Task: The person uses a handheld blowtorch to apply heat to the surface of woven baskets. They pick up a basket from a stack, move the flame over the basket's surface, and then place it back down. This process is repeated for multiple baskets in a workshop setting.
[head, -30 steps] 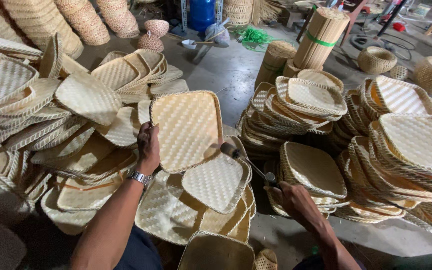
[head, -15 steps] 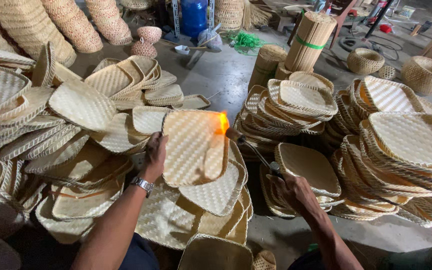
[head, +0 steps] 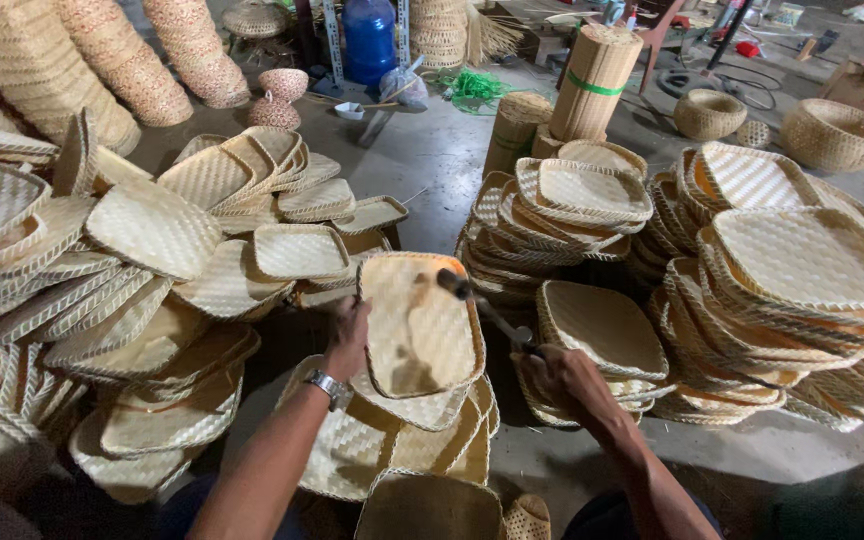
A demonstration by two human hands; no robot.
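Note:
My left hand (head: 349, 336) grips the left rim of a rectangular woven bamboo tray (head: 420, 322), holding it tilted above a low pile of similar trays (head: 402, 450). A wristwatch sits on that wrist. My right hand (head: 564, 378) is shut on a dark torch tool (head: 487, 312) whose nozzle points over the tray's upper right part. No flame shows at the nozzle.
Heaps of woven trays lie on the left (head: 122, 290) and stacked on the right (head: 752, 270). At the back stand tall basket stacks (head: 102, 60), a blue jug (head: 369, 40), bamboo strip bundles (head: 592, 80) and round baskets (head: 837, 133). Bare concrete floor (head: 432, 160) runs between.
The tray was turned and tilted in my left hand. A flame burned at its upper edge half a second ago and is gone. The torch nozzle moved over the tray's face.

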